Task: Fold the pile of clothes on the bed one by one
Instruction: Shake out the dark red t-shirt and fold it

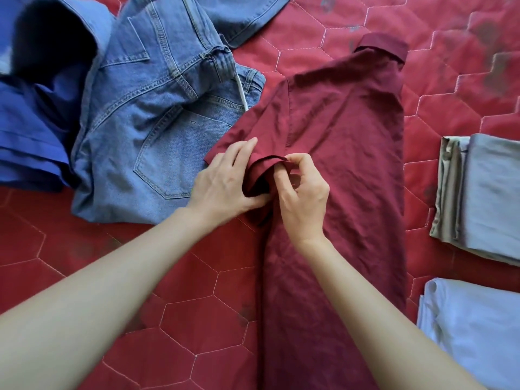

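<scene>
two stacks of folded clothes (pixel 489 198) were laid at the right of the red quilted bed (pixel 337 32), so part of the task was judged done. left to fold were the jeans (pixel 157 114) and blue garments (pixel 33 130) heaped at the left. between them the maroon shirt (pixel 346 130) was spread back up, collar far, apparently partly folded. its sleeve hem (pixel 267 161) was pinched by the right hand (pixel 301 192); the sleeve was pressed by the left hand (pixel 222 184), fingers fairly straight. the shirt's lower end and the nearer stack were cut off; a white cord (pixel 241 92) ran under the shirt.
</scene>
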`<state>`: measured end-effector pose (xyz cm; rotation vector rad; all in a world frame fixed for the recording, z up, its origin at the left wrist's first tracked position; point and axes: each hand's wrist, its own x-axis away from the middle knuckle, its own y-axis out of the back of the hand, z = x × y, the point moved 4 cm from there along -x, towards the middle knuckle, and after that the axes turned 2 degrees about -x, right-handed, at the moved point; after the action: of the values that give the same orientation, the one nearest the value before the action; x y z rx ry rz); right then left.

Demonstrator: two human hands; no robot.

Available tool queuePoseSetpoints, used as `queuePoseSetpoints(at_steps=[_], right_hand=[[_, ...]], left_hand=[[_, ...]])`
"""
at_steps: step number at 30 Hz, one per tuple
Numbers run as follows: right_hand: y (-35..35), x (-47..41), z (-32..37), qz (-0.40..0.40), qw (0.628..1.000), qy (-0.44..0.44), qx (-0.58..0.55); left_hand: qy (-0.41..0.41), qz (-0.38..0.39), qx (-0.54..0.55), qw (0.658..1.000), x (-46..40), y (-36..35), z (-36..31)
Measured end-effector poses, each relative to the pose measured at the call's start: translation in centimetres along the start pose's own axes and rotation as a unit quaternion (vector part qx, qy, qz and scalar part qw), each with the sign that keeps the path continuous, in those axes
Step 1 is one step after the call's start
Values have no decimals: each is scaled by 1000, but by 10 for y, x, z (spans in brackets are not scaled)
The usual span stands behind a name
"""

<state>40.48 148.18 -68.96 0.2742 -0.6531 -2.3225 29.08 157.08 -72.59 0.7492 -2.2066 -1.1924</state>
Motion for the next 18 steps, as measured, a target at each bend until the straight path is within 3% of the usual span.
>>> queuePoseSetpoints(at_steps=[3,6,9,13,16,18], right_hand=[[4,0,1,-17,1000,3,-8],[13,1,0,-27,999,25,5],[26,2,2,-31,997,60,29],[32,10,10,-18,973,212,83],[15,26,2,23,950,266,160],[-5,40,-13,107,945,231,204]], left_hand=[[28,-95,-7,995,2,1,-6],[30,-154,56,986,-3,21,0],[-92,-188,40,977,-19,59,0],[-289,-266,-59,918,-36,101,-3],[-325,-240,-130,905,-27,85,12],[-284,-173,-143,932,-14,59,32]])
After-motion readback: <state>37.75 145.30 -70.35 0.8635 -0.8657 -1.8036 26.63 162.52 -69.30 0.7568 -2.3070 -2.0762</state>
